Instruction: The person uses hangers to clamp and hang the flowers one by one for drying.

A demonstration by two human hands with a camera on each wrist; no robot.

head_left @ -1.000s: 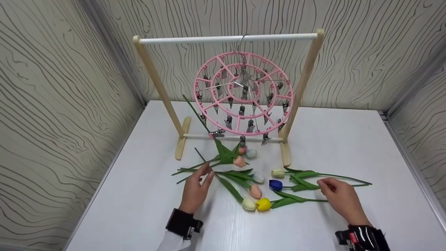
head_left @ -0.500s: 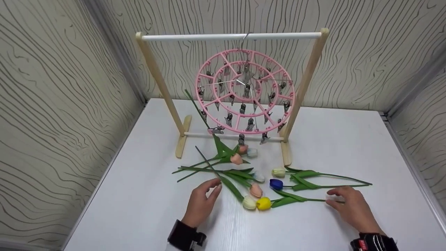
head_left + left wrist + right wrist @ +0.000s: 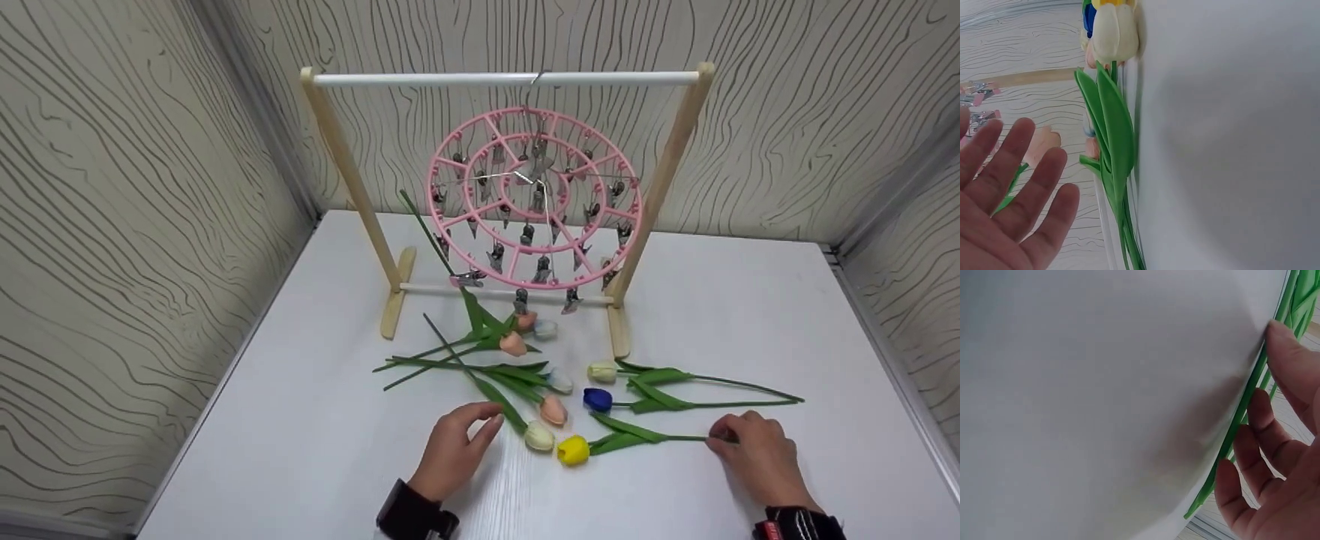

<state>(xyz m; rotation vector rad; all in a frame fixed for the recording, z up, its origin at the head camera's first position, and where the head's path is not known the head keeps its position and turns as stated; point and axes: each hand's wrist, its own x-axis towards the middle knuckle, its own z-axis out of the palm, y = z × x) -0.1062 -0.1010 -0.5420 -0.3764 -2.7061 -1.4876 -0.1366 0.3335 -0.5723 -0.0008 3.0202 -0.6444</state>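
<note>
At the right, my right hand [image 3: 763,459] pinches the green stem [image 3: 1239,408] of a yellow tulip [image 3: 573,451] near its end; the flower lies on the table, its head pointing left. My left hand [image 3: 459,448], fingers apart and relaxed, holds nothing. It hovers beside a white tulip [image 3: 539,436], whose bloom and green leaves [image 3: 1114,124] appear upright along the table surface in the left wrist view. A blue tulip [image 3: 598,400] and a cream tulip [image 3: 602,372] lie just beyond the yellow one.
Several tulips, including a peach one [image 3: 553,410], lie crossed at centre left. Behind them a wooden rack [image 3: 351,184] carries a pink round clip hanger [image 3: 442,220]. One of its clips [image 3: 468,279] holds a hanging tulip by its stem [image 3: 426,231]. Patterned walls stand around the white table [image 3: 300,450].
My right hand has come down onto the yellow tulip's stem and pinched it; the yellow bloom has shifted slightly, away from the white one. My left hand has moved right and nearer the body.
</note>
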